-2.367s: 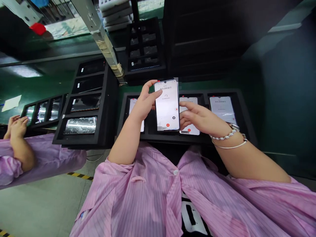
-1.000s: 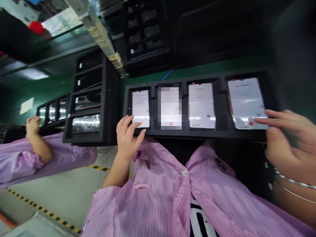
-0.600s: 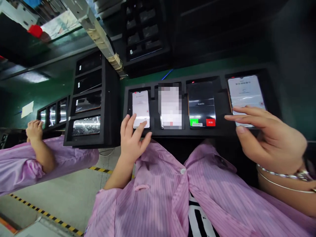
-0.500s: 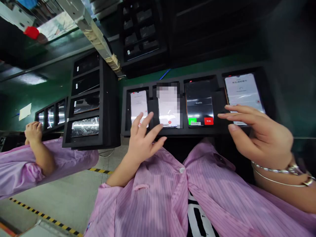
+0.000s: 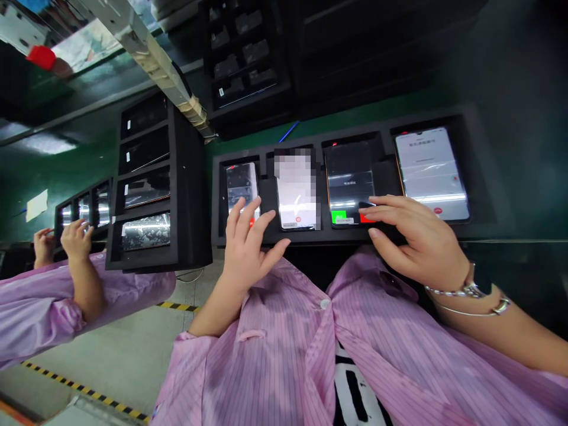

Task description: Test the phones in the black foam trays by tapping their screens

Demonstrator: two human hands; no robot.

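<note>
Several smartphones lie face up in a black foam tray (image 5: 319,238) before me. My left hand (image 5: 247,248) is open, fingers spread over the lower part of the leftmost phone (image 5: 242,180), whose screen is now dark. Beside it a phone with a bright white screen (image 5: 296,192) lies untouched, its upper part pixelated. My right hand (image 5: 415,236) is open with fingers stretched out, its fingertips over the red button of the third phone (image 5: 350,177); whether they touch the glass I cannot tell. At the right lies a phone with a pale screen (image 5: 430,165).
A black tray stack (image 5: 189,207) with phones stands to my left. Beyond it a co-worker's hands (image 5: 76,239) are over a smaller phone tray (image 5: 95,207). A post (image 5: 155,62) rises behind, near a blue pen (image 5: 289,131) and another dark tray (image 5: 246,94).
My right hand has moved left from the rightmost phone to the third one. The leftmost phone's screen has turned from white to dark. The co-worker's hands have come apart.
</note>
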